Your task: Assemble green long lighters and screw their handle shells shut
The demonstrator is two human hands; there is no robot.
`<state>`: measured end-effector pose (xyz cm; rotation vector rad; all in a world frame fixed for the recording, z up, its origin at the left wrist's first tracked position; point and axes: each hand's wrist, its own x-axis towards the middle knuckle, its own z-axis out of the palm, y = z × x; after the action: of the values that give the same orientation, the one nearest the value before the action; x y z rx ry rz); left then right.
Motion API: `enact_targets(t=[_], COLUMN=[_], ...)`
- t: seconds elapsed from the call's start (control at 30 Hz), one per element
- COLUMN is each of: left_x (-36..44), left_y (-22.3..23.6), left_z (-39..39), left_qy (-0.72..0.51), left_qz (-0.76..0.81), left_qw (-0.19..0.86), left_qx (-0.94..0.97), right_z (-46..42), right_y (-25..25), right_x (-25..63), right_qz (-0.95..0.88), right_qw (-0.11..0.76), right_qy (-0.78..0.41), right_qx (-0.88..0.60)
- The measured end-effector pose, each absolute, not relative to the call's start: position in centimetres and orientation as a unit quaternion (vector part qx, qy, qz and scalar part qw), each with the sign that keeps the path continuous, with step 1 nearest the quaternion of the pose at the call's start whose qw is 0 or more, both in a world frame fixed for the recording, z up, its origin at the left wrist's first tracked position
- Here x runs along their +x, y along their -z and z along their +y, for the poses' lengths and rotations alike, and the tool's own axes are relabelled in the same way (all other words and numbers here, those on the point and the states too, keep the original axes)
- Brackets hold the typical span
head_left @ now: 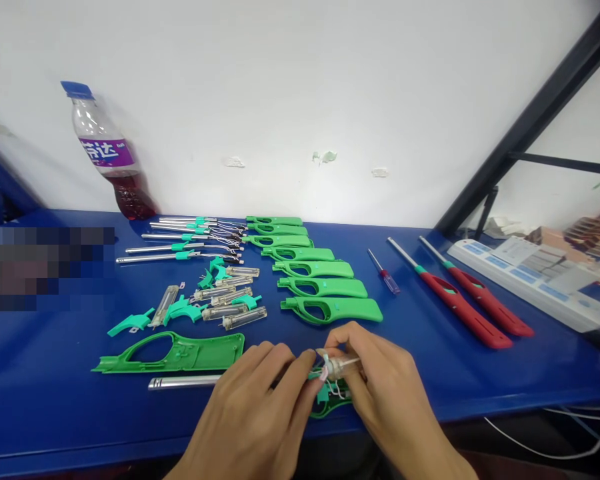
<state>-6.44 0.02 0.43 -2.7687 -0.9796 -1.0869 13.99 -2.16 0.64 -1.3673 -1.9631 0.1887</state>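
Note:
Over a green lighter shell half (325, 405) near the table's front edge, my right hand (380, 373) holds a clear fuel tank (337, 367) between thumb and fingers. My left hand (265, 400) is closed beside it, thumb and forefinger pinching a small pink tab (323, 373) at the tank's valve end. White wires (338, 390) hang just below. A silver lighter tube (185, 382) sticks out to the left from under my left hand. Behind that hand lies another green shell half (195, 353), its inside facing up. My fingers partly hide the tank and the lower shell.
Several fuel tanks (237, 312) and teal triggers (133, 323) lie loosely behind. Farther back are wired metal tubes (153, 258) and a column of green shells (335, 309). Rightward are a screwdriver (390, 281), red lighters (460, 303) and a power strip (540, 287). A bottle (105, 150) leans against the wall.

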Motion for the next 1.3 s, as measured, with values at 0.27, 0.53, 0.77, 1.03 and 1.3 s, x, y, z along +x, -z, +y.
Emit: enact_targets(t=[0.27, 0.53, 0.77, 1.03, 1.3], left_x=[-4.9, -5.2, -5.2, -5.2, -5.3], left_y=[-0.2, 0.3, 0.4, 0.4, 0.5], left_z=[0.3, 0.3, 0.1, 0.2, 0.1], left_qy=[0.365, 0.347, 0.361, 0.363, 0.358], left_qz=[-0.347, -0.320, -0.320, -0.317, -0.317], left_qw=[-0.007, -0.033, -0.044, -0.023, -0.015], left_qx=[-0.864, -0.881, -0.875, -0.876, -0.878], right_z=[-2.4, -3.9, -3.7, -3.9, -3.7], right_y=[-0.8, -0.9, -0.8, -0.9, -1.2], right_x=[14.5, 17.2, 16.4, 16.2, 15.9], right_qz=[-0.744, -0.744, -0.760, -0.748, -0.746], right_qw=[0.387, 0.361, 0.366, 0.390, 0.394], right_qy=[-0.112, -0.075, -0.078, -0.084, -0.081], right_qx=[-0.533, -0.557, -0.532, -0.530, -0.531])
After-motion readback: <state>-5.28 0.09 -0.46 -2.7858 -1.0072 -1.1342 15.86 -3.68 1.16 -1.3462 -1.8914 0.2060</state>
